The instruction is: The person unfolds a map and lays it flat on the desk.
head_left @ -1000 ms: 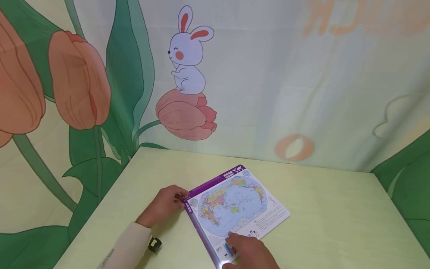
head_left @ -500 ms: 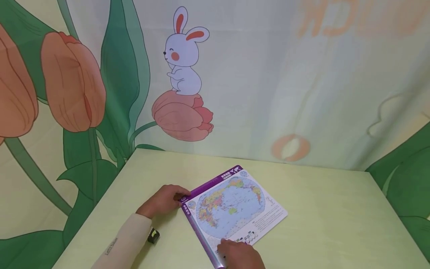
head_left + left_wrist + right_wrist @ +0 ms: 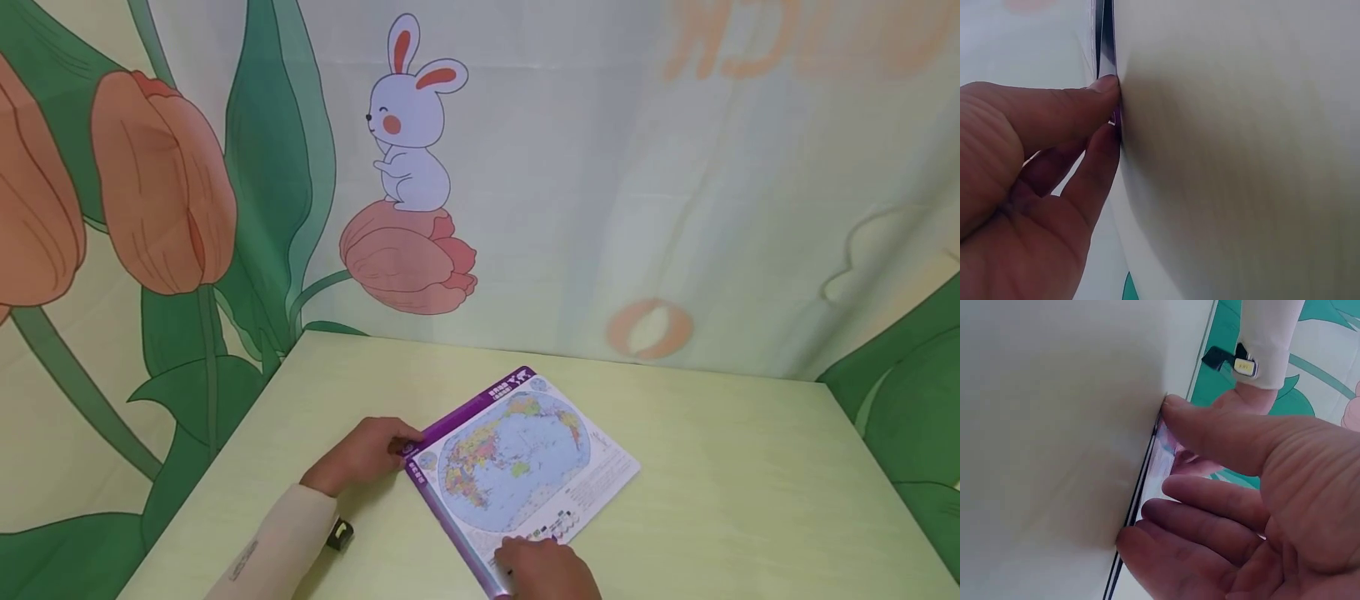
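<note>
A flat world map board (image 3: 517, 467) with a purple border lies askew on the pale yellow table. The thumb and a finger of my left hand (image 3: 367, 450) pinch its left corner; in the left wrist view that thumb (image 3: 1107, 85) touches the edge. My right hand (image 3: 551, 571) covers the near corner, partly cut off by the frame's bottom. In the right wrist view, the right thumb (image 3: 1179, 406) and spread fingers (image 3: 1132, 544) touch the board's edge at separate spots. Thin dark layers show along the edge there.
The table (image 3: 750, 483) reaches back to a curtain (image 3: 562, 167) printed with tulips and a rabbit. A small black device (image 3: 340, 535) sits by the left wrist, strapped over the sleeve.
The right hand has shifted a little left along the near corner over the second, then slightly right. The left hand keeps its hold on the left corner, and the board has barely moved.
</note>
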{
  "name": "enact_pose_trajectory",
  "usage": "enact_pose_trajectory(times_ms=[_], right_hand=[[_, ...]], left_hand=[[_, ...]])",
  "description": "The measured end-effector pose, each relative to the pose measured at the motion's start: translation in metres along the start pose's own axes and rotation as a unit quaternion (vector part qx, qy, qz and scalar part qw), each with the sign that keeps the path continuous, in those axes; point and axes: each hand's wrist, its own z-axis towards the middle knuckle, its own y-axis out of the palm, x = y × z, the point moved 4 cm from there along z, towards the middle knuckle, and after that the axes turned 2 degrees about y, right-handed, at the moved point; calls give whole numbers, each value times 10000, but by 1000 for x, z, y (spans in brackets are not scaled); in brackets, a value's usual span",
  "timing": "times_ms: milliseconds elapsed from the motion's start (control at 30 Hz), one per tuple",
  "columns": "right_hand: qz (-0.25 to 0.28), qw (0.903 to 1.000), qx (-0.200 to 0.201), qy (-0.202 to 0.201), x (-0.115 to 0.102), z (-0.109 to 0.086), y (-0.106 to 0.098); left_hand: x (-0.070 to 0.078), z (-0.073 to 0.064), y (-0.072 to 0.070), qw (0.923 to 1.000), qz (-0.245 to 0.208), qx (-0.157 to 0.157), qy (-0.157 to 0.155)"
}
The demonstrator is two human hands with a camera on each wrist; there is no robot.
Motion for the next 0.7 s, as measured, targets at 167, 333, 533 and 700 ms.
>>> enact_pose_trajectory(times_ms=[167,333,533,700], right_hand=[[207,9996,104,-181,6,-3,-4],[323,9991,199,-180,15,-5,-6],[614,9978,255,-61,30,-9,-8],[744,9968,279,49,42,-12,-13]], left_hand=[[4,-8,-1,9999,99,40,-61],[8,-17,-3,9996,231,109,-102],[8,-25,1,9996,44,131,-237],[9,-33,5,9991,-148,324,-223]])
